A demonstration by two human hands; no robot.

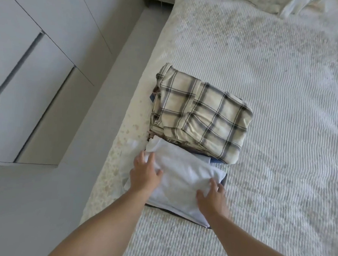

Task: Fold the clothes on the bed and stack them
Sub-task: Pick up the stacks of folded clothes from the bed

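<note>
Near the middle of the frame a folded plaid shirt (200,118) tops a stack at the bed (286,75) edge, and just below it a folded white garment (181,176) lies on darker clothes. The left hand (144,173) and right hand (212,197) press it with loosely spread fingers. Folding looks nearly done; a pale crumpled cloth (298,7) at the upper right may remain.

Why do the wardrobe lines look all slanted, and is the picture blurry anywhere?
Head view: the wide-angle lens tilts and bends the wardrobe lines; soft, even daylight, no glare; both the left hand and right hand look slightly smeared on the white garment; the plaid garment stays fairly sharp.
</note>
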